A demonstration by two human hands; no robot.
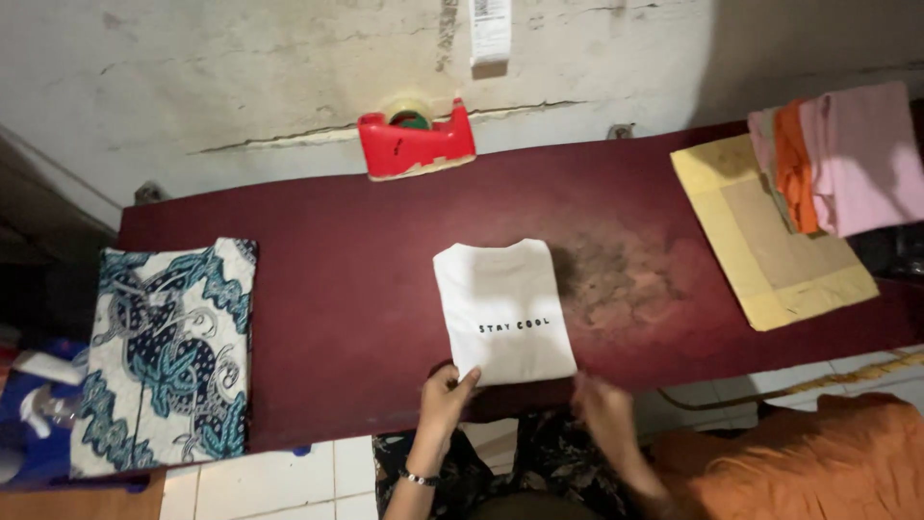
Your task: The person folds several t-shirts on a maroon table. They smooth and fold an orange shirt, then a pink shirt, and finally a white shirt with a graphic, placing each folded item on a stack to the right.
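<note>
A folded white T-shirt (pixel 503 310) with a short line of black lettering lies on the dark red table (pixel 346 260), near its front edge. My left hand (pixel 445 397) pinches the shirt's lower left corner with thumb and fingers. A beaded bracelet sits on that wrist. My right hand (pixel 604 404) is blurred just below the shirt's lower right corner, fingers apart, holding nothing that I can make out.
A folded blue-and-white patterned cloth (pixel 168 356) lies at the table's left end. A red tape dispenser (pixel 416 144) stands by the wall. A yellow cloth (pixel 770 231) with pink and orange garments (pixel 837 164) lies at right. An orange fabric heap (pixel 808 462) sits below.
</note>
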